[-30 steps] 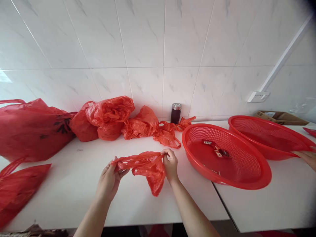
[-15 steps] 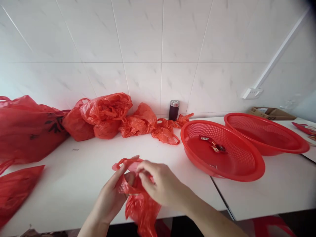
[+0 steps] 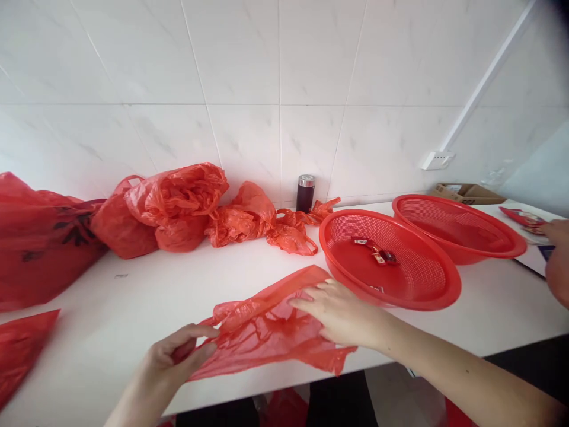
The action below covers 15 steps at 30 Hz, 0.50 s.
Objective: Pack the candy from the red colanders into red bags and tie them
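A thin red plastic bag (image 3: 271,326) lies spread out on the white counter (image 3: 133,308) near its front edge. My left hand (image 3: 173,359) pinches the bag's left end between thumb and fingers. My right hand (image 3: 342,311) rests flat on the bag's right part, fingers stretched out and pressing it down. A corner of the bag hangs over the counter's edge.
Two red mesh baskets (image 3: 391,267) (image 3: 457,228) stand to the right, the nearer holding small wrapped packets (image 3: 376,252). Bunched red bags (image 3: 178,204) and a dark flask (image 3: 305,193) line the tiled wall. Another person's hand (image 3: 558,261) shows at the far right.
The bag was bunched between both hands; now it is laid out flat on the counter. My right hand has opened onto it and my left has pulled its end leftward.
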{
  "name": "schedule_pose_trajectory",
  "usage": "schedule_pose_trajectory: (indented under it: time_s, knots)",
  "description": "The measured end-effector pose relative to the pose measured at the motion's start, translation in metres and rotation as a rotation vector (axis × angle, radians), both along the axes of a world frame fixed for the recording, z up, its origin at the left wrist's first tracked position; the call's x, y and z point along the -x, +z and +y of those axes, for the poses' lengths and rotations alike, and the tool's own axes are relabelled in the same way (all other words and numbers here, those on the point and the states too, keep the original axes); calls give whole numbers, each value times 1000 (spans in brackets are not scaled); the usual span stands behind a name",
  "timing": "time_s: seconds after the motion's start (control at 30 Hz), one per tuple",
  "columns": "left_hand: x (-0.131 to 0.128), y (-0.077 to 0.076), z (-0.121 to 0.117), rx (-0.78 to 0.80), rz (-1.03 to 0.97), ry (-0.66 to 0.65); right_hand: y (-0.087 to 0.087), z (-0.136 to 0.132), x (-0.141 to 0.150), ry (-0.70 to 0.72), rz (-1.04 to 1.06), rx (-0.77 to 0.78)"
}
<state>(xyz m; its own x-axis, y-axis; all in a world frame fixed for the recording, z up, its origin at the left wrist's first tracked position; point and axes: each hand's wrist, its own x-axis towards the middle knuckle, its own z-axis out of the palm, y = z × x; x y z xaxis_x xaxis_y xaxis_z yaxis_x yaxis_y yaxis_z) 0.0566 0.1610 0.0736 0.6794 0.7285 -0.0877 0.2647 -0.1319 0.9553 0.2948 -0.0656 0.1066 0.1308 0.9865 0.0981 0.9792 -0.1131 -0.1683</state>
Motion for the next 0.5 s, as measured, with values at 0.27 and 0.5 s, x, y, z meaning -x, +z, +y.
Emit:
schedule_pose_trajectory:
  time_s: [0.27,0.5]
  knots:
    - [-47,-16,-53,-1028,-28,99,-21,28,17,-5,-59,28]
    - [-96,-44,-47,-1222,279,-132,-31,37,38,150,-47,252]
